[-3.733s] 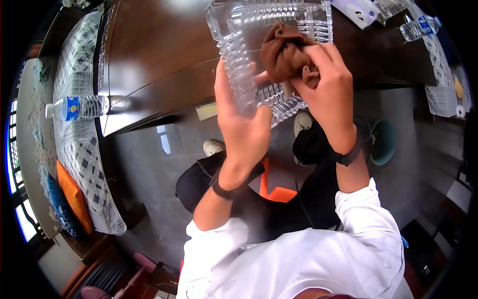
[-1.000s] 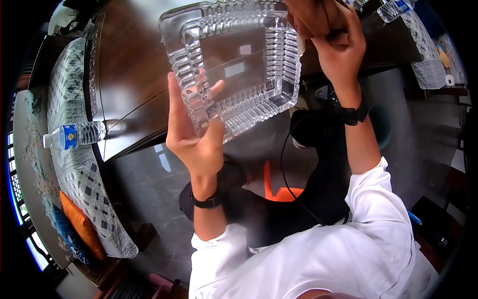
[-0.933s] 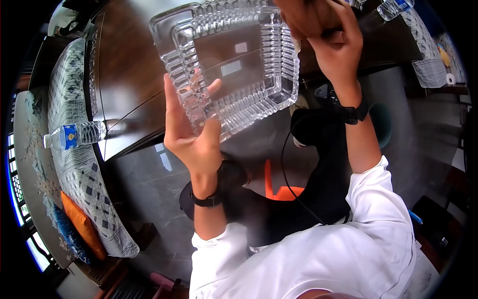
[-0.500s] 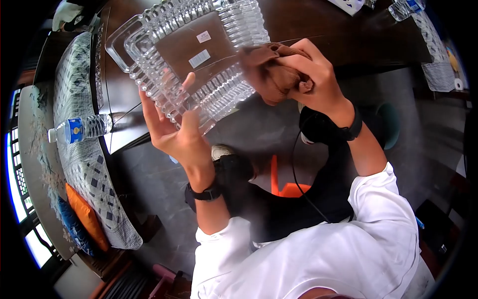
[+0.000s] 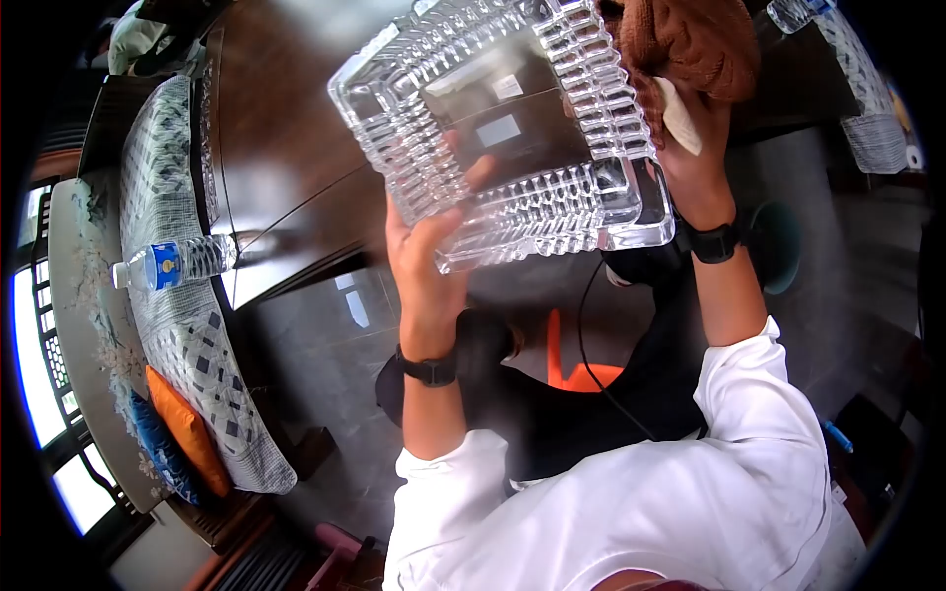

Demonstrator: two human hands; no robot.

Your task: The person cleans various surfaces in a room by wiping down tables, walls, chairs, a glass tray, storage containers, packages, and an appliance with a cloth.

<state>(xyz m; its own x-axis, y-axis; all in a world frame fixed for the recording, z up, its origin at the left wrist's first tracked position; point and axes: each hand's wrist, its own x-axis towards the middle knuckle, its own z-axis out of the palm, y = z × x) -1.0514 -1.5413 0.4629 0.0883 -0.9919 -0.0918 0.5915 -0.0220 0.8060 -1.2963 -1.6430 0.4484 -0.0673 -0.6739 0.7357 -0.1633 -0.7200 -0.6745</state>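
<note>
In the head view, the left hand (image 5: 429, 261) holds the clear, bumpy dish (image 5: 611, 212) by its near left corner, with the thumb on one side and the fingers on the other. The right hand (image 5: 700, 167) has a bunched-up brown cloth (image 5: 690, 44) in its grip, right by the dish's right side. The dish is tipped and up in front of the person, with the dark table (image 5: 286, 118) and gray floor (image 5: 325, 364) behind it, and a water bottle (image 5: 182, 263) is well off to the left.
</note>
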